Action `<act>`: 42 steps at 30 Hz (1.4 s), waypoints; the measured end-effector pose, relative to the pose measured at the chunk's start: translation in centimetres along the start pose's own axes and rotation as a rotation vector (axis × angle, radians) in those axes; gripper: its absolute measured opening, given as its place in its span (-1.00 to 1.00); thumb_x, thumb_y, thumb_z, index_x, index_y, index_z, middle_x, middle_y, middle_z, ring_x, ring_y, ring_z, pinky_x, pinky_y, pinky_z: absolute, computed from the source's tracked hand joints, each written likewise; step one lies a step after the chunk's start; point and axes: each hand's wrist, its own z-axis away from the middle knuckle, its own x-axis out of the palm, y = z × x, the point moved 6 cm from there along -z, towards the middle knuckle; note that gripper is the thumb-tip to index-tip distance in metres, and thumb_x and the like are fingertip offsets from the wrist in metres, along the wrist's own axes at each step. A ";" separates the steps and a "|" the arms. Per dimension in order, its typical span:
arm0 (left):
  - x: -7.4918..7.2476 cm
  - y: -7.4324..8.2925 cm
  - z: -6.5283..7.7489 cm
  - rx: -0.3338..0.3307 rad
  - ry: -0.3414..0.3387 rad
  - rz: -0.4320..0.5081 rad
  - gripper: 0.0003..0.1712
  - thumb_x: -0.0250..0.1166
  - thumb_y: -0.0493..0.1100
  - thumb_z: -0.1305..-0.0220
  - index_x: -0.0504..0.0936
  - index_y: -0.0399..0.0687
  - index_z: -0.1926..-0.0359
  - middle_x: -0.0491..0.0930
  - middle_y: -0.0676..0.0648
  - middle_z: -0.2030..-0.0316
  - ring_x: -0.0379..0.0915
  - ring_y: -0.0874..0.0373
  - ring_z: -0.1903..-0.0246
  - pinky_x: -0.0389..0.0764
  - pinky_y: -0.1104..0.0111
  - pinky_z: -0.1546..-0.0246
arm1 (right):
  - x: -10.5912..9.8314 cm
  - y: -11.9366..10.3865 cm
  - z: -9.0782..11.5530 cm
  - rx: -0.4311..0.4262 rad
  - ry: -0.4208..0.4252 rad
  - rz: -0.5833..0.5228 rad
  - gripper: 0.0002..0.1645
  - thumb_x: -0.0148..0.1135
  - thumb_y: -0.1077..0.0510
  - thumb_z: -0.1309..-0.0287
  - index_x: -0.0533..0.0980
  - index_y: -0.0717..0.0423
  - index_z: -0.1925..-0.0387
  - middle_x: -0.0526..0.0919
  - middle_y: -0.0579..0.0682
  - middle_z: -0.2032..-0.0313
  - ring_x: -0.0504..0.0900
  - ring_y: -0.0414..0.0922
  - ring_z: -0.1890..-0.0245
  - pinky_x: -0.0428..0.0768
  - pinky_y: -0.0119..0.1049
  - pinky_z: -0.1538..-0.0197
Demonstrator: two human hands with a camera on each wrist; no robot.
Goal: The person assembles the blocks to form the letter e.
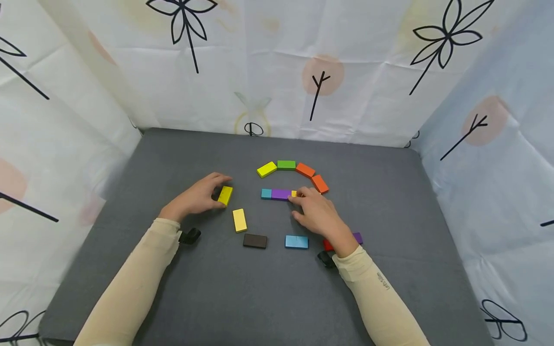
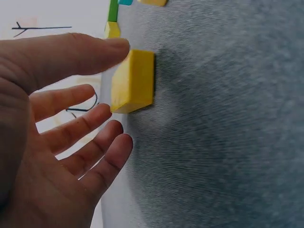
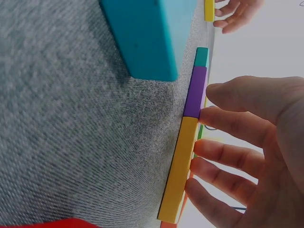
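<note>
My left hand is beside a yellow block, fingers spread. In the left wrist view the thumb meets one edge of that yellow block, with the fingertips close to its far side. My right hand rests its fingertips along an orange-yellow block, mostly hidden in the head view. That block lies end to end with a purple block and a short teal block, forming a straight row. The right thumb is near the purple one.
Above the row curve a yellow block, a green block and two orange blocks. Nearer lie a pale yellow block, a dark brown block and a blue block. A red block is partly behind the right wrist.
</note>
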 end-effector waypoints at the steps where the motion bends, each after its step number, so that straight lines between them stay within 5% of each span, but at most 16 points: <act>1: 0.1 0.0 0.1 -0.004 -0.004 -0.007 -0.10 0.55 -0.27 -0.30 0.38 -0.23 -0.59 0.34 -0.26 -0.49 0.38 -0.25 -0.38 0.46 -0.17 -0.36 | 0.1 0.0 0.0 0.002 -0.004 -0.002 -0.42 0.43 0.01 -0.45 0.62 -0.03 -0.43 0.56 0.04 -0.29 0.49 -0.01 -0.18 0.72 -0.01 0.03; 25: 0.7 -0.2 -0.6 -0.022 -0.009 -0.058 -0.28 0.54 -0.33 -0.32 0.52 -0.28 -0.46 0.44 -0.28 -0.41 0.40 -0.22 -0.36 0.44 -0.13 -0.38 | 0.1 0.1 -0.2 0.005 -0.007 -0.004 -0.42 0.43 0.02 -0.45 0.63 -0.02 -0.43 0.56 0.05 -0.31 0.49 0.00 -0.21 0.71 0.02 -0.03; 42: 0.5 1.3 -2.3 -0.016 0.011 -0.051 -0.26 0.56 -0.25 -0.32 0.52 -0.24 -0.47 0.42 -0.25 -0.42 0.37 -0.20 -0.39 0.45 -0.12 -0.39 | 0.2 0.2 -0.3 0.015 -0.012 -0.016 -0.42 0.44 0.02 -0.45 0.63 -0.02 -0.43 0.55 0.05 -0.32 0.48 0.00 -0.21 0.70 0.02 -0.04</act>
